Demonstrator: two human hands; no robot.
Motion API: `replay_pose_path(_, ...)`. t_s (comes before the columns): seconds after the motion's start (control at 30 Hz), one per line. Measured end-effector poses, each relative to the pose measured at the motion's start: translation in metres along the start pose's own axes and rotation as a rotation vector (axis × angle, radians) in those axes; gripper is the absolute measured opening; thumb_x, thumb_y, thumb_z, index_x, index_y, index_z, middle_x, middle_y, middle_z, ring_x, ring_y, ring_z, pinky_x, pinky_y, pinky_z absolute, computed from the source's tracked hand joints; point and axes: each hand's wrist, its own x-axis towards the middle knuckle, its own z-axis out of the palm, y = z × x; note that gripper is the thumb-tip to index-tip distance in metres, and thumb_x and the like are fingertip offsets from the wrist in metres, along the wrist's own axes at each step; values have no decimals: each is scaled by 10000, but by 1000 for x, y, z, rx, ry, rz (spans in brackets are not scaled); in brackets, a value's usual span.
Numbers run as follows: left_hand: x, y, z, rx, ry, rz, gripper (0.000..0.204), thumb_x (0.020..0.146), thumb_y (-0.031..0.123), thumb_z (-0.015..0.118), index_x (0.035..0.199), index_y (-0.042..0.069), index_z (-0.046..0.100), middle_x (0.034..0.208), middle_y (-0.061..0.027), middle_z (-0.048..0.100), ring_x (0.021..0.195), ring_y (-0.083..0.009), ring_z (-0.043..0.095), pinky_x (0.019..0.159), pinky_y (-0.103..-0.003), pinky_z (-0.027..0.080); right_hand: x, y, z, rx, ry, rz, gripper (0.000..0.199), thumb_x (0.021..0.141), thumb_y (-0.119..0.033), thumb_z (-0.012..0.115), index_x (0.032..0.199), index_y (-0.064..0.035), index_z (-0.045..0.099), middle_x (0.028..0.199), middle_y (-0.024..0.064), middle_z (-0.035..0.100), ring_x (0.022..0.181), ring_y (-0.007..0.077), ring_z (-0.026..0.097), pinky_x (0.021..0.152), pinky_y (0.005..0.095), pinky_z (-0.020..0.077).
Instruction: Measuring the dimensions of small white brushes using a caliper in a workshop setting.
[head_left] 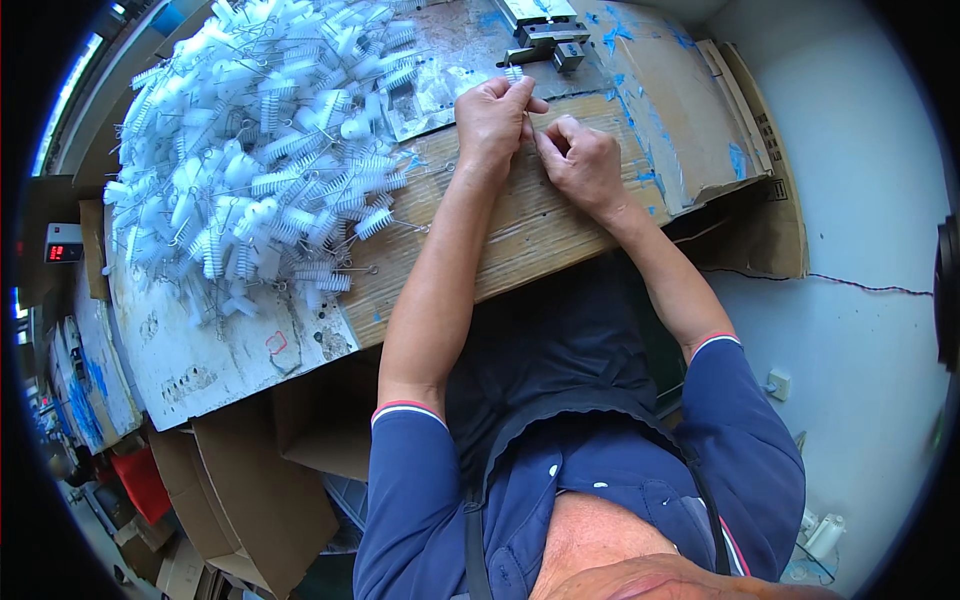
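My left hand (492,118) pinches a small white bristle brush on a wire (514,74) between thumb and fingers, just in front of a grey metal fixture (548,42). My right hand (580,160) sits beside it with fingers curled, its fingertips meeting the left hand's at the thin wire below the brush. Both hands rest over the worn wooden bench top (520,240). A big heap of white wire brushes (260,160) lies to the left of my left forearm.
A torn cardboard sheet with blue tape marks (690,110) covers the bench's right end. Cardboard boxes (250,500) stand on the floor at the lower left. A small red digital display (63,250) sits at the far left. Grey floor (850,200) lies on the right.
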Motion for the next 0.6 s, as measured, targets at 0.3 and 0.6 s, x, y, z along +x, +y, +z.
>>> replay_pose_path(0.3,-2,-4,10,-39,41,28,225,999,180,670,919,-23,724,798,-121,769,517,-110,556,485,-270,444,3,-8,-8,-8,-29,13,217,932,-239,681,832,-52,726,764,181,726,698,351,728,667,476,577)
replay_pose_path(0.6,6,-19,12,518,302,413,302,1008,259,676,1130,-12,731,868,-108,792,775,-169,748,734,-316,569,33,46,-4,-204,34,10,264,935,-289,625,787,-79,688,744,188,699,716,388,704,653,498,563)
